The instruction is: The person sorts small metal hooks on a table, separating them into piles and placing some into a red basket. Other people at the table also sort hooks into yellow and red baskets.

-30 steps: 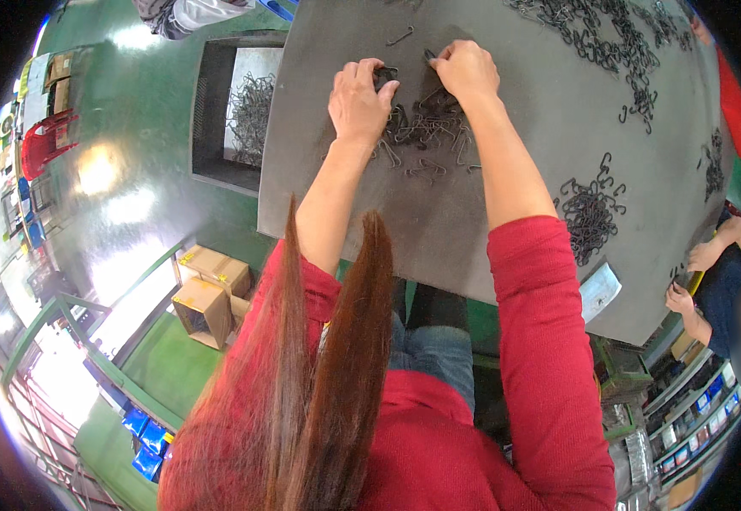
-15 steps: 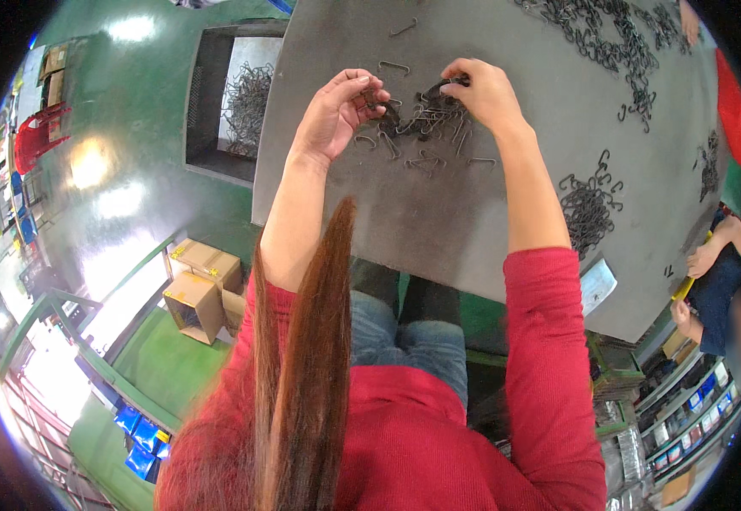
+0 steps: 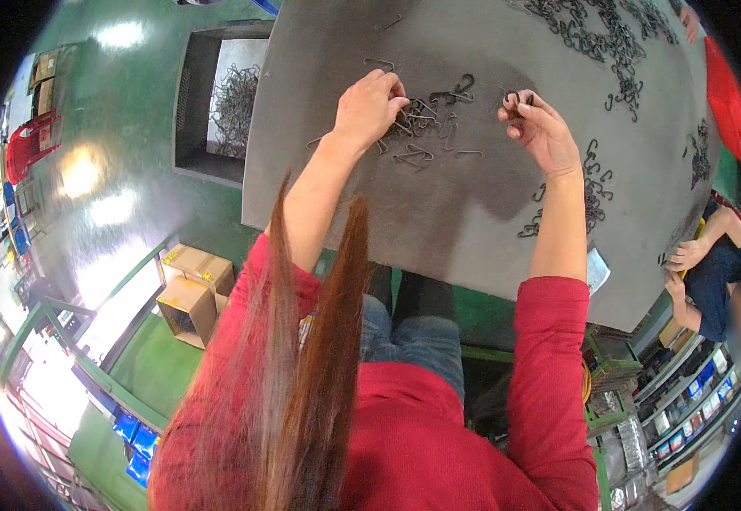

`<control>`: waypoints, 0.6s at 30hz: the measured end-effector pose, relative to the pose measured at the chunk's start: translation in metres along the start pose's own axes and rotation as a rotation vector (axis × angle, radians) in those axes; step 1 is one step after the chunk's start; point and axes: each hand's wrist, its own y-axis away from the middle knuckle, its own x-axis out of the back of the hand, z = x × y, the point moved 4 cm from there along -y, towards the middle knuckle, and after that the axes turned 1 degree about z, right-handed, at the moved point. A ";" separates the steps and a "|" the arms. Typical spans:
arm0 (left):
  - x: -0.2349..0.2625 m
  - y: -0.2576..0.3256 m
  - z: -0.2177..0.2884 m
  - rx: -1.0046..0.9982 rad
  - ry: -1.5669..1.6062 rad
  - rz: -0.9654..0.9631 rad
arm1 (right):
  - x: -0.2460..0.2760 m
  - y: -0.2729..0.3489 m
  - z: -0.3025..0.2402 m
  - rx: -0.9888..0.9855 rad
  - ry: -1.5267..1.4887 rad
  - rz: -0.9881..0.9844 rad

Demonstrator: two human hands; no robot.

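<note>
My left hand is closed at the left edge of a small heap of thin wire hooks; its fingertips touch the heap, and what they grip is hidden. My right hand, palm partly turned up, is raised to the right of the heap. Its bent fingers hold a small dark metal hook, partly covered by the fingers. Between my hands lies a thicker dark S-shaped hook. Single wire hooks lie around the heap.
The grey table carries a pile of dark hooks at right and a larger spread at far right. A bin of wire hooks stands left of the table. Another person's hands show at the right edge.
My right hand has moved right, away from the heap, with a dark hook in it. My left hand has turned over and moved right onto the heap.
</note>
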 end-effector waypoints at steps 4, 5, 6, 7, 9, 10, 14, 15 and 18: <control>0.020 0.004 -0.003 0.110 0.390 -0.063 | 0.005 -0.006 0.004 -0.011 0.249 0.062; 0.018 0.004 -0.009 0.243 0.653 -0.136 | 0.005 -0.014 0.005 -0.021 0.377 0.085; 0.016 0.006 -0.012 0.384 0.911 -0.206 | 0.001 -0.022 0.004 0.008 0.540 0.090; 0.021 0.006 -0.001 0.351 1.153 -0.285 | -0.004 -0.030 0.001 0.038 0.701 0.099; 0.021 0.001 0.011 0.331 1.358 -0.339 | -0.016 -0.043 -0.005 0.176 1.034 0.107; 0.019 0.000 0.017 0.319 1.462 -0.362 | -0.024 -0.049 -0.006 0.286 1.207 0.101; -0.005 -0.019 0.015 0.438 1.124 -0.293 | -0.045 -0.063 -0.013 0.505 1.653 0.001; -0.009 -0.024 0.020 0.318 0.716 -0.165 | -0.046 -0.069 -0.012 0.478 1.692 -0.031; -0.022 -0.022 0.037 0.029 0.073 -0.030 | -0.050 -0.080 -0.009 0.407 1.803 -0.094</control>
